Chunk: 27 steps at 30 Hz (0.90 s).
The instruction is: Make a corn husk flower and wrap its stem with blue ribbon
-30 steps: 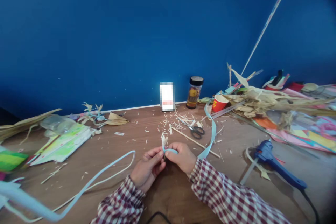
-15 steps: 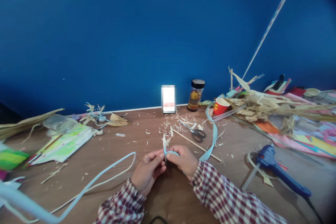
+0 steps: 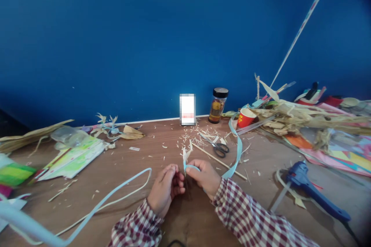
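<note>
With the right grip point(image 3: 206, 177), pinching ribbon point(image 3: 193, 166) at the base of an upright tuft point(image 3: 185, 155), probably to prevent slackening; with the left grip point(image 3: 165, 187), just beside, loosely curled around nothing visible, perhaps placed close for steadying. Over the surface point(image 3: 127, 189), from big to small: at far right, heaped husks point(image 3: 290, 114), seemingly out of the way; nearer, the glue gun point(image 3: 315, 191), handle pointing rightward, likely for easy reach; farther back, a jar point(image 3: 218, 106) and cup point(image 3: 246, 119); then scissors point(image 3: 214, 144), loops toward the near right, presumably for quick pickup; finally, scraps point(image 3: 191, 145), strewn beyond both grips in no apparent order.
</note>
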Tool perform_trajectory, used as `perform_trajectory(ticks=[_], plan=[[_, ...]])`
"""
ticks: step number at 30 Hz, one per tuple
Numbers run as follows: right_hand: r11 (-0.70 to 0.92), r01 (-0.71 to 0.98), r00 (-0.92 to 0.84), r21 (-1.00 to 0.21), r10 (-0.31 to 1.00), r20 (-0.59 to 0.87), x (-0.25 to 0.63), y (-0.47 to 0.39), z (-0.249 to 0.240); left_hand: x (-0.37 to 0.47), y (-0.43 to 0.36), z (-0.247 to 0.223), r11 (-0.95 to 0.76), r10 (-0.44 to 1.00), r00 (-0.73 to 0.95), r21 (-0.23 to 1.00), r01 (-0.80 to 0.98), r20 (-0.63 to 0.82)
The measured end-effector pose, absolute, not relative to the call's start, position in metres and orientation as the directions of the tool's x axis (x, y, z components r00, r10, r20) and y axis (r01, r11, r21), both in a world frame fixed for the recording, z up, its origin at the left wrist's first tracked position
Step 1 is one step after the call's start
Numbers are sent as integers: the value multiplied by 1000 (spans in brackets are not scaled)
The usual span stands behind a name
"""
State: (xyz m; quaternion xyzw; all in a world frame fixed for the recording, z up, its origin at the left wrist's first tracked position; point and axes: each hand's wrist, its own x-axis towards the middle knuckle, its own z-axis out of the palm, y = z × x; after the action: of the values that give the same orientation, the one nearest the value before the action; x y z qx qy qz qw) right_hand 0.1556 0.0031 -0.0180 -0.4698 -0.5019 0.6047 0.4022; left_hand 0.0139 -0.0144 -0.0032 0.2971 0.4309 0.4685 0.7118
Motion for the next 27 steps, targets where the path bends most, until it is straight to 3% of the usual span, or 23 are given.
perform_trajectory(ticks=[11, 27], plan=[[-143, 29, -213, -989, 966, -146, 155, 2, -14, 14, -15, -7, 347, 931, 234, 883, -316, -282], [-165, 4, -213, -986, 964, -162, 155, 2, -16, 15, -13, -3, 312, 948, 204, 827, -467, -243]])
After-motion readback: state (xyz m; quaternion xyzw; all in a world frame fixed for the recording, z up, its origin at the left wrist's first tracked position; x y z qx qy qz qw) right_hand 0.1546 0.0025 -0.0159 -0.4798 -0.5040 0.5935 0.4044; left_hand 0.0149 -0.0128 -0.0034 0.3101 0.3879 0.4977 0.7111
